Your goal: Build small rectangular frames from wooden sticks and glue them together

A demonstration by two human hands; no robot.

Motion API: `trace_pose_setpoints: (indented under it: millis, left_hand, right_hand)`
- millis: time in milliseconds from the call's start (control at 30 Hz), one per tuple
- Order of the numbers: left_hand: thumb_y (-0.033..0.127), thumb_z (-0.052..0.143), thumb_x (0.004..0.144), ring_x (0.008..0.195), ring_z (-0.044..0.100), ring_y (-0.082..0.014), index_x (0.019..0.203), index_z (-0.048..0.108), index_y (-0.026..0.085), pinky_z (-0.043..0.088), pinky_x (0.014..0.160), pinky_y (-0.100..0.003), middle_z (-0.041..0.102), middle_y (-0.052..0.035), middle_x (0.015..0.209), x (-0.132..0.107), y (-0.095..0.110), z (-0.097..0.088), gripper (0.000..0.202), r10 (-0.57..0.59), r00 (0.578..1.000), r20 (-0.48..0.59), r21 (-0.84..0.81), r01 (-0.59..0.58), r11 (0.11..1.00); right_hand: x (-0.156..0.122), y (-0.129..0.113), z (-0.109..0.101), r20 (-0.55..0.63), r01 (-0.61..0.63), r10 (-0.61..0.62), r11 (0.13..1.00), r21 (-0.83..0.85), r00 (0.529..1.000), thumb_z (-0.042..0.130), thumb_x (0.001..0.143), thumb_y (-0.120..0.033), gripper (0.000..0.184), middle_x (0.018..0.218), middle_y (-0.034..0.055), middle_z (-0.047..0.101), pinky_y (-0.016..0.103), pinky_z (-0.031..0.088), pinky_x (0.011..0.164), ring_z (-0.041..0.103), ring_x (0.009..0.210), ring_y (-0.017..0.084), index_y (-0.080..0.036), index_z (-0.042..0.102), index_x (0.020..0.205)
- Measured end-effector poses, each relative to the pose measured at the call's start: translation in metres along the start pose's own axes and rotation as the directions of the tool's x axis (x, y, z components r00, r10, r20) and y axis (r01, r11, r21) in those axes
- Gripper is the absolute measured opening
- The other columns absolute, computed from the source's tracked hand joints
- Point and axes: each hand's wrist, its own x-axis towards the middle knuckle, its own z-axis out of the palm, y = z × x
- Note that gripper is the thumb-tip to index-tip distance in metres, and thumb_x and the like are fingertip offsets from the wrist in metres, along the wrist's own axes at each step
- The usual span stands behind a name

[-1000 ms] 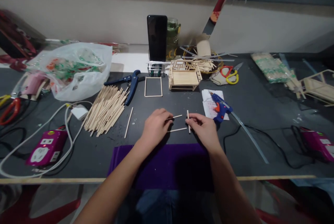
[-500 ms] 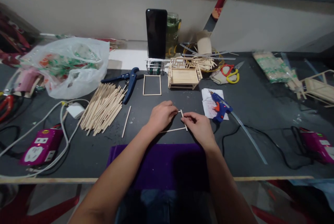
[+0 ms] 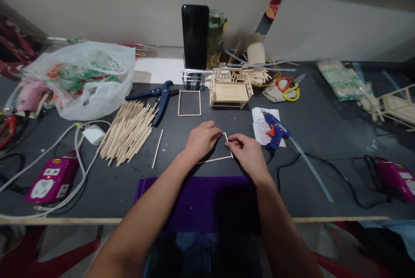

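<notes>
My left hand (image 3: 201,140) and my right hand (image 3: 247,155) meet over a thin wooden stick frame (image 3: 223,157) lying on the dark table (image 3: 324,139). Both hands pinch the frame's sticks at its far right corner; the left fingers hold the far stick, the right fingers hold the short right side stick. A finished stick rectangle (image 3: 189,103) lies just beyond. A pile of wooden sticks (image 3: 128,131) sits to the left, with one loose stick (image 3: 157,148) beside it.
A blue glue gun (image 3: 275,129) rests on paper to the right, its cable trailing. Blue cutters (image 3: 158,97), a small stick model (image 3: 229,92), a propped phone (image 3: 195,38), scissors (image 3: 288,87), a plastic bag (image 3: 84,79) and pink power strips (image 3: 48,178) surround the work area. A purple cloth (image 3: 194,202) lies at the near edge.
The right hand's short stick went from standing apart to being joined against the ends of the two long sticks, and both hands closed in on that corner.
</notes>
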Motion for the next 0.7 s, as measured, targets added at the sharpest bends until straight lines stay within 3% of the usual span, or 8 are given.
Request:
trace_pose_setpoints:
  millis: [700]
  left_hand:
    - [0.028,0.049,0.092,0.088,0.057,-0.0165,0.098,0.072,0.024,0.041,0.068,-0.025,0.062,-0.0043,0.09,-0.0001,0.0,-0.001,0.024,0.009,1.0,-0.001,-0.006,-0.009,1.0]
  right_hand:
    - [-0.0008,0.0001,0.0023,-0.023,0.016,-0.017,0.999,-0.041,1.0,0.058,0.077,-0.034,0.02,0.069,0.0027,0.066,0.027,0.042,0.061,0.057,0.06,0.015,-0.019,0.069,0.082]
